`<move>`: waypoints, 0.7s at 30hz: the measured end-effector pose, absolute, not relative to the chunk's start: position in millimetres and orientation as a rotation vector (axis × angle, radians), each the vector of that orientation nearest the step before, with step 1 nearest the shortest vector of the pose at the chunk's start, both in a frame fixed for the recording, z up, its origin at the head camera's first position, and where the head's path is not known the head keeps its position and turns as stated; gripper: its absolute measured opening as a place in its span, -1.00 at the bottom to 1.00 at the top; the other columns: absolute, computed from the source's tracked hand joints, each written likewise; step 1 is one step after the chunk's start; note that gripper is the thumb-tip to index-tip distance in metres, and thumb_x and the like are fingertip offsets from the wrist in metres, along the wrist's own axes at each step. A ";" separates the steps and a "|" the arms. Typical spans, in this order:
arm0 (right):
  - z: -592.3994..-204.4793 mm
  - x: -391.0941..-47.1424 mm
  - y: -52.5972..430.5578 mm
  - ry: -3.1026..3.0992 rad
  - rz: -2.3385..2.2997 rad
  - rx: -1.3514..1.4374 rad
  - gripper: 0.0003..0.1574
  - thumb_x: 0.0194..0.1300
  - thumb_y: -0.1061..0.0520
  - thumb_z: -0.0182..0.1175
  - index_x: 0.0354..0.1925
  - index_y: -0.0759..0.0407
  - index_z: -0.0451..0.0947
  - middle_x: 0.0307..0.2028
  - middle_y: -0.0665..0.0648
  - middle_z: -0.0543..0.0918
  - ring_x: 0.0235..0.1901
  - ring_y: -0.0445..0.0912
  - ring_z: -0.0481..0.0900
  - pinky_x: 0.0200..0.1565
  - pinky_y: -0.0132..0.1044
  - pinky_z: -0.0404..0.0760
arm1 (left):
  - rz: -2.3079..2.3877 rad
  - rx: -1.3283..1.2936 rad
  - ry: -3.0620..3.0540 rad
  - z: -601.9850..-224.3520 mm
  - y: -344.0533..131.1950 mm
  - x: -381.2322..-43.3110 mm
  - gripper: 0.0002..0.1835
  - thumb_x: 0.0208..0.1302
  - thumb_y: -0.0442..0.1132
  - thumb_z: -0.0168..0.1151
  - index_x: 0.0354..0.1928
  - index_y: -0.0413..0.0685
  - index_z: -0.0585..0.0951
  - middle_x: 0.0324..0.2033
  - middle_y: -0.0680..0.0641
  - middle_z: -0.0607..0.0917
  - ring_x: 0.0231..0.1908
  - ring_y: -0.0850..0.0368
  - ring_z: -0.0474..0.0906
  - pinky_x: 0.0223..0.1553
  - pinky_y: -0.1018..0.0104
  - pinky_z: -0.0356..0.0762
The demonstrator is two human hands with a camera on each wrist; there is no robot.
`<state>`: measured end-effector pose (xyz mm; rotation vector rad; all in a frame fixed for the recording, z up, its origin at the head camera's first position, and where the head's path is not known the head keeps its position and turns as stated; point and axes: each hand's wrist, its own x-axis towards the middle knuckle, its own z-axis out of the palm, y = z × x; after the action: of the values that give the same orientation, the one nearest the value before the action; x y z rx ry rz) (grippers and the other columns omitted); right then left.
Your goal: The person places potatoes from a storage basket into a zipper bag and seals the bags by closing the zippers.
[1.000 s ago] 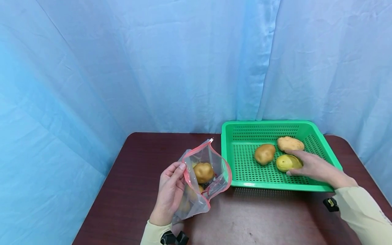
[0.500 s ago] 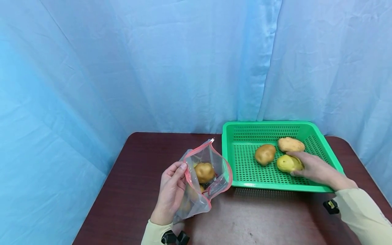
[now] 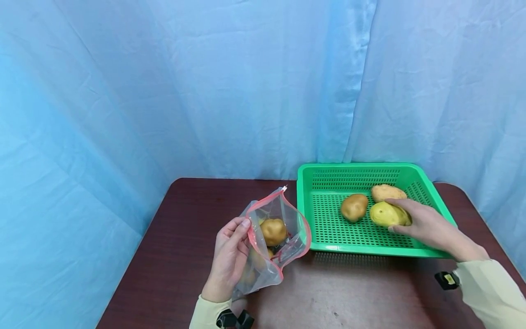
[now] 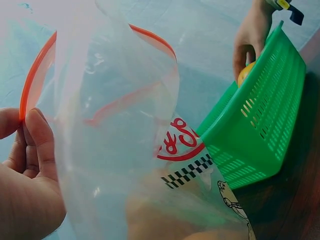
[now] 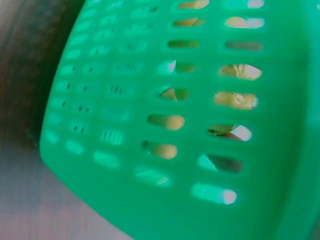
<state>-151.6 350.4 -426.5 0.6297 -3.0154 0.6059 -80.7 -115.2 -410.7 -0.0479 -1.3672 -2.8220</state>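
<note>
My left hand (image 3: 230,258) pinches the pink-edged rim of a clear zip bag (image 3: 297,253), its mouth spread wide. A brown potato (image 3: 274,232) shows inside, with more potatoes behind the plastic. In the left wrist view the thumb and fingers hold the bag's rim (image 4: 35,72). Over at the green basket (image 3: 304,205), my right hand (image 3: 431,226) grips a yellow potato (image 3: 386,214) from its right side. Two other potatoes lie there, a brown one (image 3: 355,208) and a pale one (image 3: 386,192). The basket wall (image 5: 285,150) hides this hand in the right wrist view.
The basket stands at the back right of the dark brown table (image 3: 197,219), its raised rim around the potatoes. A blue curtain (image 3: 246,91) hangs right behind the table and down its left side.
My right hand has closed its fingers and thumb around the yellow potato and raised it slightly. The left hand and the bag have stayed in place.
</note>
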 end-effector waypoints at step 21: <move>-397.3 -111.6 317.6 -2.786 0.648 0.593 -0.04 0.12 -0.05 0.60 0.39 0.14 0.44 0.18 0.20 0.61 -0.01 0.01 0.55 -0.22 -0.21 0.56 | -2.822 -0.040 -1.383 -406.6 -115.2 -79.2 -0.82 0.50 -0.42 0.13 -0.23 -0.08 0.69 -0.34 0.04 0.66 -0.34 0.28 0.62 -0.22 0.48 0.65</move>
<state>-111.6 317.6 -397.3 0.5927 -2.7863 0.6475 -79.2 -115.2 -406.6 -0.0400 -1.3829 -2.8218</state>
